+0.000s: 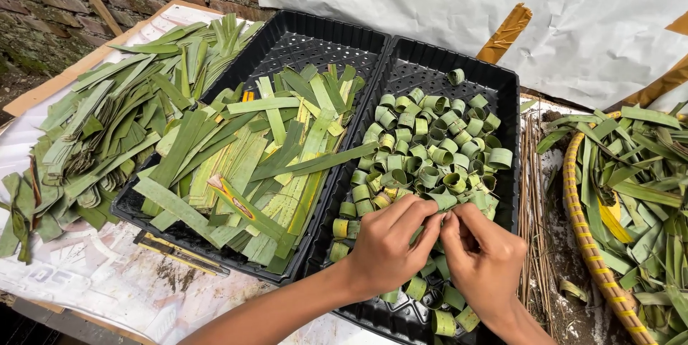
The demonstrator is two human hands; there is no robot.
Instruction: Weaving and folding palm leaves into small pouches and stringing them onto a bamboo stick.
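Observation:
My left hand (390,245) and my right hand (486,257) meet over the near part of a black plastic tray (510,101) that holds several small rolled green leaf rings (430,144). The fingertips of both hands pinch together on one leaf ring (443,204) at the top of the pile. More rings lie under and around my wrists. A second black tray (301,33) to the left holds flat cut green leaf strips (258,166).
Loose leaf strips (107,123) are heaped on a printed sheet at the left. A woven basket (584,237) full of long green leaves stands at the right, with thin sticks (534,202) beside the tray. A white sheet and a brick wall are behind.

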